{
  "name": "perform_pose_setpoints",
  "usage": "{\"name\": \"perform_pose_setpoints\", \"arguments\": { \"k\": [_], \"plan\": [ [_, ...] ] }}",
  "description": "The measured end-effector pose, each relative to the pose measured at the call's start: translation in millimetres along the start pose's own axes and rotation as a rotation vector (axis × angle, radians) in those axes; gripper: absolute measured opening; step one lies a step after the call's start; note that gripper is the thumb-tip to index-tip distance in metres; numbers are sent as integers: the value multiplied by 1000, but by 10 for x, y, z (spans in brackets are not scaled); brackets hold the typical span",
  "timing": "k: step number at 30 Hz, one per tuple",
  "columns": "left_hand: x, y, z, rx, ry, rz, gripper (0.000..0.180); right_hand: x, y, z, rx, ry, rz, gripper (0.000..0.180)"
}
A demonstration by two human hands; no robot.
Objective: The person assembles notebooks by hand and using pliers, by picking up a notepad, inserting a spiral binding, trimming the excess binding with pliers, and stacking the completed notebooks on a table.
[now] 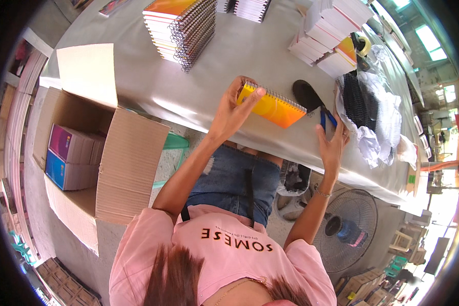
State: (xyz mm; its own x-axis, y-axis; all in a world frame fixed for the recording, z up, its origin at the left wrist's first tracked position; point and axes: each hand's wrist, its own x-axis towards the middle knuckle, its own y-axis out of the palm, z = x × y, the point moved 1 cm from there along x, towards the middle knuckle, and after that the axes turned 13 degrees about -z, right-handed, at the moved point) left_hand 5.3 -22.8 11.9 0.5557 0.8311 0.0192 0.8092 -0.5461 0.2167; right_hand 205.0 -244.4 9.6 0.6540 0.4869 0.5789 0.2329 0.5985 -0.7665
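My left hand (234,104) is closed on one end of a yellow-orange spiral notebook (278,109), thumb on its cover near the coil. The notebook is tilted above the table's near edge, wire coil on the far side. My right hand (334,145) is around the spread blue handles of a pair of pliers (323,116), thumb on one side and fingers on the other. The plier jaws are close to the notebook's right end, where a bit of coil sticks out. A black oval object (306,95) lies just beyond the pliers.
A tall stack of spiral notebooks (181,33) stands on the grey table (250,46). Piles of unbound books (329,33) and crumpled plastic (385,117) lie to the right. An open carton (132,163) with bundled booklets (74,158) is at left; a fan (347,229) stands below right.
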Motion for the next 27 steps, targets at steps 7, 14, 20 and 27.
{"name": "perform_pose_setpoints", "arguments": {
  "k": [7,14,20,27],
  "plan": [
    [-29,-34,-15,-168,246,85,23,-29,-167,299,705,514,-189,49],
    [-76,-50,-22,-191,34,94,26,-78,-292,772,1068,716,169,53],
    [-59,67,-133,-173,183,76,26,-165,-68,826,1679,917,203,49],
    [-24,4,103,-209,-20,60,29,-240,-16,1047,1859,1057,132,49]
  ]
}}
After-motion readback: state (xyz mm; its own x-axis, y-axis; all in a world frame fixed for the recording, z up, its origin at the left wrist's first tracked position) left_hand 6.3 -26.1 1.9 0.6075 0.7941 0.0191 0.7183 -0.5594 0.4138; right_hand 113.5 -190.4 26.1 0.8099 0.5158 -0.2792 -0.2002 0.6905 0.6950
